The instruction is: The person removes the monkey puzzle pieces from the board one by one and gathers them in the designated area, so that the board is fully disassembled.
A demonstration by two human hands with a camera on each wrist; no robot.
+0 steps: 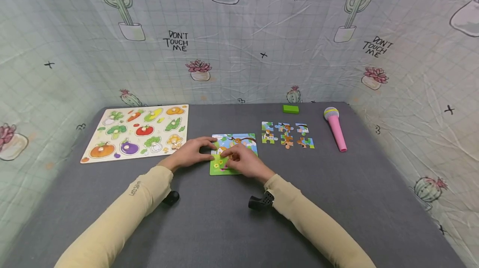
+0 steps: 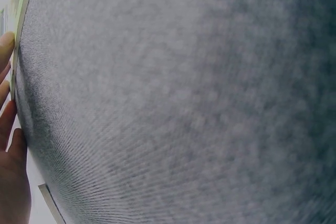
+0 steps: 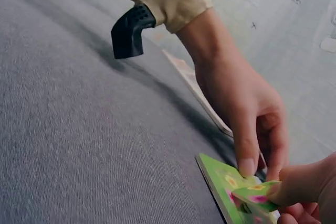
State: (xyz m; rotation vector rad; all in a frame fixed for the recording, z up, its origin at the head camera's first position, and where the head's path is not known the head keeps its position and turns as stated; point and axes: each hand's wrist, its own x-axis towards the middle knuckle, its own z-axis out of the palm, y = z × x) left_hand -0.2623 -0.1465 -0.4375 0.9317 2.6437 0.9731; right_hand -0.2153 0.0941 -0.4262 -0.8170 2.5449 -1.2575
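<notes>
A small puzzle board (image 1: 214, 171) with a green border and an animal picture lies on the grey table. My left hand (image 1: 191, 152) touches its left edge, the thumb and fingers spread along it; in the left wrist view, fingertips of the left hand (image 2: 9, 150) show beside the edge. Over the board's lower part, my right hand (image 1: 245, 162) pinches a puzzle piece. Seen in the right wrist view, that green puzzle piece (image 3: 257, 193) with pink and yellow flowers is slightly tilted above the board, between thumb and finger of the right hand (image 3: 310, 184).
Several loose puzzle pieces (image 1: 268, 137) lie right of the board. Behind them is a green block (image 1: 290, 109), and farther right a pink toy microphone (image 1: 337, 130). A vegetable peg board (image 1: 131, 133) lies at the left. Patterned cloth (image 1: 239, 31) walls the table's back and sides.
</notes>
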